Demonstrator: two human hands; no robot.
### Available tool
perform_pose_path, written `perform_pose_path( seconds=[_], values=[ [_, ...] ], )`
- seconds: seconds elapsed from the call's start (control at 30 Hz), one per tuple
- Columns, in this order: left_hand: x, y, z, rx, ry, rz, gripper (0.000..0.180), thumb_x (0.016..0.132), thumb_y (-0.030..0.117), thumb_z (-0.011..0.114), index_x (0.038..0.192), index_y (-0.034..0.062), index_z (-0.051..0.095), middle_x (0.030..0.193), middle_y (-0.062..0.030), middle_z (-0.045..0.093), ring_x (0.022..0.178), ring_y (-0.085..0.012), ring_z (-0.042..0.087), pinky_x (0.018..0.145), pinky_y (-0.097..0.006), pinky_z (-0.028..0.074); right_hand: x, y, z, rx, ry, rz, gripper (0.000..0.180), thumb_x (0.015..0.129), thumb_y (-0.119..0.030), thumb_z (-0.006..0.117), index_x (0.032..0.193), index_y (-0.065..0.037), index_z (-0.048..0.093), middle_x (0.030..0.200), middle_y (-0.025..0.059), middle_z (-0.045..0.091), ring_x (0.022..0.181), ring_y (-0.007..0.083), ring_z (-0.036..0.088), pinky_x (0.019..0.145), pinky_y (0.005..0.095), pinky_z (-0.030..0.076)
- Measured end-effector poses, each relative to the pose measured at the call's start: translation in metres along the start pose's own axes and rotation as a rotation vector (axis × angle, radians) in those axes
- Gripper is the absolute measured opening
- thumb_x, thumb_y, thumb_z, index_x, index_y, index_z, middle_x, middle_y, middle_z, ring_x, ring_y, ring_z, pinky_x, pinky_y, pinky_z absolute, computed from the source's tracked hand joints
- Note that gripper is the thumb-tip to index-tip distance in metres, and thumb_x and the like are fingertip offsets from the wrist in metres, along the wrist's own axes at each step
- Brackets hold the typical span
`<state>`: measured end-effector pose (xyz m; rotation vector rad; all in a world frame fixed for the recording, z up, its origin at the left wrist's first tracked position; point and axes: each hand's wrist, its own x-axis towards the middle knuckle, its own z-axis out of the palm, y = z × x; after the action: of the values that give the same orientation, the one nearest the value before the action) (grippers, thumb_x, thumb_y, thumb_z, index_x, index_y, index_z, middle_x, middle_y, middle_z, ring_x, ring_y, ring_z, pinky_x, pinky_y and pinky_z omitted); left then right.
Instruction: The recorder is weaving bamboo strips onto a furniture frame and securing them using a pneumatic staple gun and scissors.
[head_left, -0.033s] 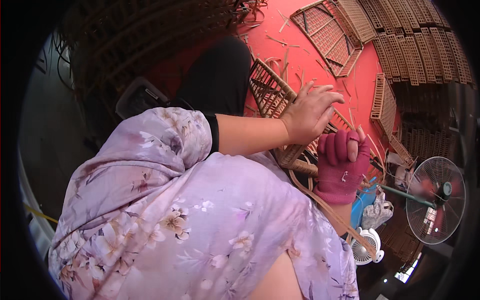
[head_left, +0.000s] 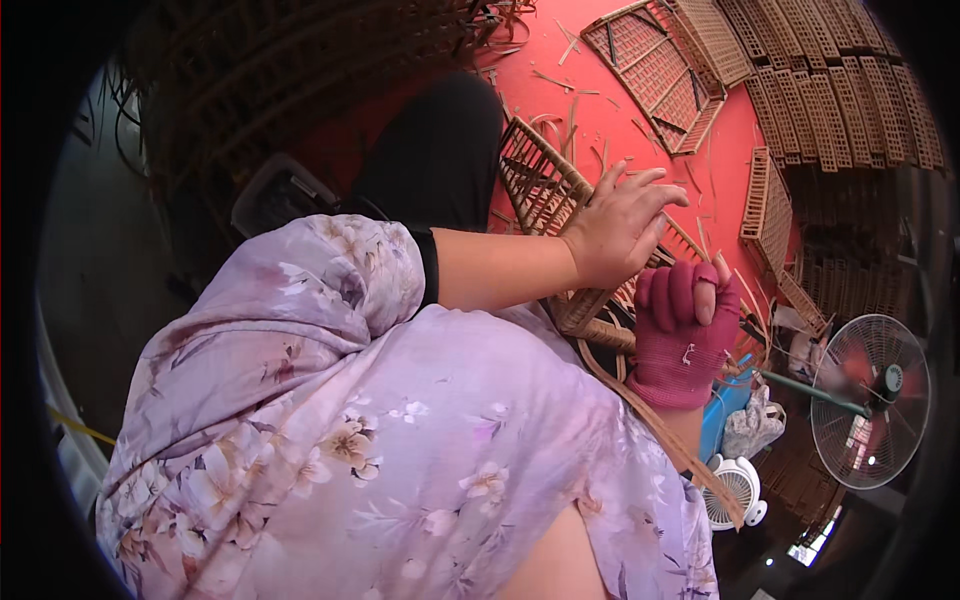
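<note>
A brown woven wicker panel (head_left: 548,165) with slatted sides stands tilted in front of my knees, partly hidden by my arms. Bare, my left hand (head_left: 622,228) rests at its upper edge with the fingers spread. Close beside it, my right hand (head_left: 690,320) wears a maroon glove with exposed fingertips. Its fingers are curled into a fist over the panel's right part, and whatever lies inside them is hidden. A long flat tan strip (head_left: 650,415) runs from below the panel across my right forearm, its loose end hanging near a small white fan.
Cut strip scraps (head_left: 550,80) litter the red floor mat (head_left: 625,110). Another wicker frame (head_left: 655,75) lies ahead, and stacked woven panels (head_left: 830,100) fill the far right. At right stand a large fan (head_left: 870,400) and a small white fan (head_left: 735,492). A dark bin (head_left: 280,195) sits left.
The loose end of the tan strip has swung slightly downward. Both hands look the same as before.
</note>
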<state>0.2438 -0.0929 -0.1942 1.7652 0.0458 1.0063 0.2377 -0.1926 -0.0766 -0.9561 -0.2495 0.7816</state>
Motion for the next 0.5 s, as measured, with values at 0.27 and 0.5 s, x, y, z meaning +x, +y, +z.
perform_pose_path(
  seconds=[0.27,0.5],
  values=[
    [-0.002,0.001,-0.001,-0.228,-0.095,-0.156,0.025,0.097,0.016,0.048,0.119,0.0090,0.056,0.110,-0.0086,0.066,0.110,-0.0317,0.059,0.099,-0.050,0.039,0.003,-0.010,0.004,-0.071,-0.063,0.046,0.054,0.106,-0.026,0.026,0.055,-0.018,0.040,0.049,-0.0025,0.030,0.042,0.0148,0.025,0.055,0.0320,0.031],
    [0.003,0.004,-0.018,-0.223,-0.399,-0.238,0.047,0.106,0.040,0.038,0.099,0.0038,0.067,0.084,-0.0147,0.068,0.085,-0.0354,0.065,0.082,-0.046,0.049,0.019,-0.022,0.009,-0.054,-0.073,0.160,0.053,0.107,-0.026,0.024,0.057,-0.019,0.041,0.049,-0.0036,0.027,0.042,0.0132,0.024,0.051,0.0311,0.029]
  ],
)
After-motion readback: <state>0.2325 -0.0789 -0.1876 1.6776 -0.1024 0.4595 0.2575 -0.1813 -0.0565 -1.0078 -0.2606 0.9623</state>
